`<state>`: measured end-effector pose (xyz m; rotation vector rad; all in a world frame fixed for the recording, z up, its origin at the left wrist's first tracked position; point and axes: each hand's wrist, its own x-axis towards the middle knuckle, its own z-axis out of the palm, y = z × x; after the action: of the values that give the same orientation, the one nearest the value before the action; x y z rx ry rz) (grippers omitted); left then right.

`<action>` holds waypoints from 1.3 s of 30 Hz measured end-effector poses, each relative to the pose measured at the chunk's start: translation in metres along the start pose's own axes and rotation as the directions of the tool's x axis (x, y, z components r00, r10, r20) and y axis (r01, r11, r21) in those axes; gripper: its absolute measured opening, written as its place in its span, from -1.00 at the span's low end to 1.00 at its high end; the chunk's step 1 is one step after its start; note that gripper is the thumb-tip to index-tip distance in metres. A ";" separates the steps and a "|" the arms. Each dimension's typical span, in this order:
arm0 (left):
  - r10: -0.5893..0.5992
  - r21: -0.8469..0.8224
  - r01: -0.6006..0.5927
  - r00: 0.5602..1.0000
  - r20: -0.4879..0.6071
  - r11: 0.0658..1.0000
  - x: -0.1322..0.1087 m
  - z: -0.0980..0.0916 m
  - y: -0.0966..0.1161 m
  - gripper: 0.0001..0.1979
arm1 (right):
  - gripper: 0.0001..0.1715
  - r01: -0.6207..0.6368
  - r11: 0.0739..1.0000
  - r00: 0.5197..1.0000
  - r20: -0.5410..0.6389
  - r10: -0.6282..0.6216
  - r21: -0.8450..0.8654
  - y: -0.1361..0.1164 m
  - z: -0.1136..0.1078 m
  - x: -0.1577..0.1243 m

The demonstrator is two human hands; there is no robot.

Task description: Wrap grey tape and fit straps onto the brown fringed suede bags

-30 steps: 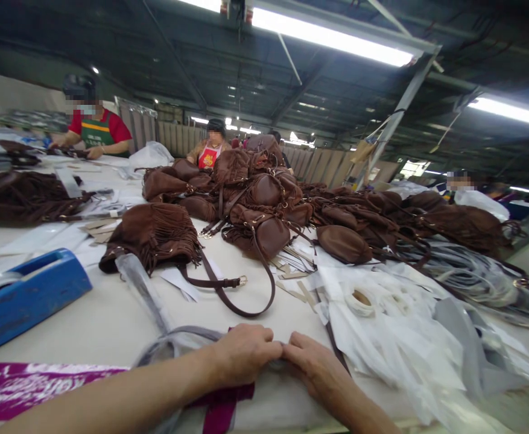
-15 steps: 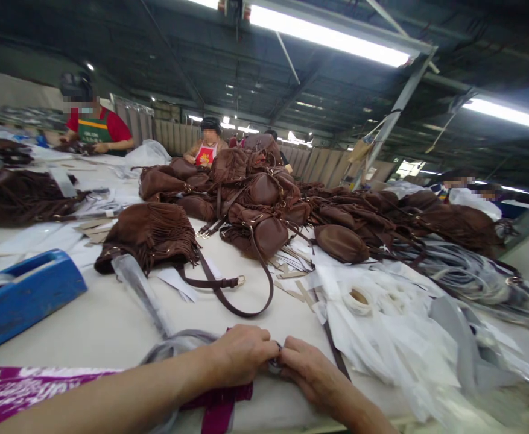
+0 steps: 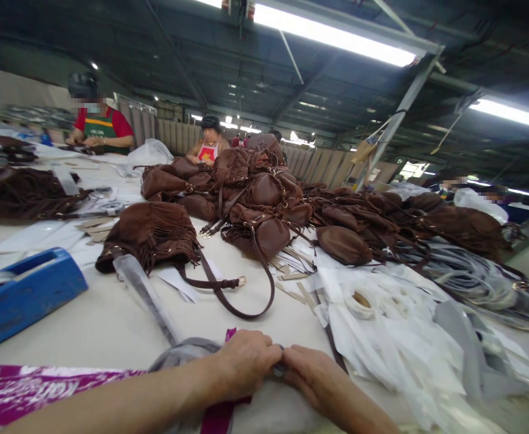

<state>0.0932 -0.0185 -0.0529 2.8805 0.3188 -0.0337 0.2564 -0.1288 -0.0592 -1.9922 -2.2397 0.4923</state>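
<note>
Low at the front of the table, my left hand and my right hand meet with pinched fingertips. Between them is a small dark, greyish piece, apparently part of the wrapped strap, mostly covered by my fingers. That strap, in greyish see-through film, runs from a brown fringed bag toward a curved grey bundle beside my left hand. Under my left forearm lies a purple and white printed plastic bag. An unwrapped brown strap with a buckle curls on the table ahead.
A blue tape dispenser stands at the left. Brown fringed bags are heaped at the back. White sheets with a tape roll lie to the right, before coiled wrapped straps. Co-workers sit across the table.
Both hands stay pinched together at nearly the same spot, shifted slightly down and to the right. The view has moved a little; the bags and dispenser lie as before.
</note>
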 end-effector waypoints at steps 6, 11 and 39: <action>-0.119 -0.132 0.119 0.993 0.009 0.984 -0.006 -0.001 0.011 -0.76 | -0.90 -0.073 0.996 0.997 -0.027 0.072 -0.052 -0.004 0.006 0.001; 0.037 -0.047 -0.037 0.999 0.001 0.998 -0.008 -0.008 -0.003 -0.86 | -0.88 0.128 0.976 0.992 0.003 -0.129 -0.177 0.011 0.003 0.000; -0.026 -0.093 0.029 0.999 0.031 0.995 -0.016 -0.020 -0.005 -0.59 | -0.86 0.162 0.982 0.986 -0.028 -0.165 -0.099 0.011 -0.002 -0.003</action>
<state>0.0767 -0.0126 -0.0341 2.7799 0.3452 -0.0647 0.2676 -0.1304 -0.0603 -1.8211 -2.4214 0.3344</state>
